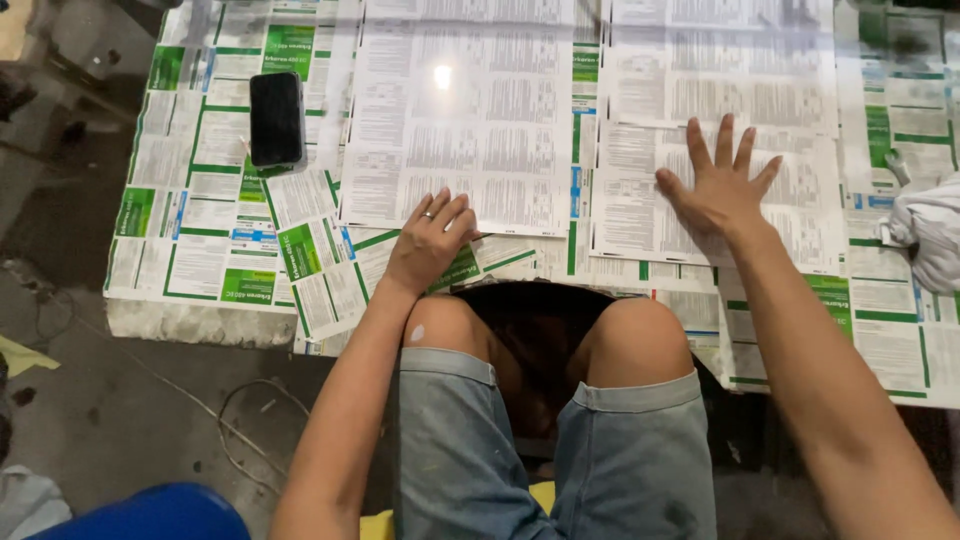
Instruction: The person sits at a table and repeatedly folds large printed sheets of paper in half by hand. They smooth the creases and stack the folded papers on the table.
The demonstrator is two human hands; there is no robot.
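Both hands are resting on large printed paper sheets covering the counter (200,320). The left hand (430,240) is lying with fingers loosely curled, knuckles up, fingertips pressing on the lower edge of the middle sheet (460,130); a ring is showing on one finger. It is gripping nothing, only touching paper. The right hand (722,185) is lying flat, fingers spread wide, palm pressing down on the right-hand sheet (640,215), which is lying just beside the middle sheet and overlapping the green-and-white printed sheets (200,240) beneath. It too is holding nothing.

Judgement on handling: the sheets are looking thin, light and limp, likely sliding easily over one another and creasing or tearing if pulled hard. The free lower edges and corners nearest the person are offering the best hold; flat-palm pressure is suiting them for smoothing or shifting.

A dark phone (276,118) is lying face up on the sheets, well apart to the left. A white crumpled cloth (925,235) is sitting at the right edge. The person's knees are showing below the counter edge, in blue denim shorts.
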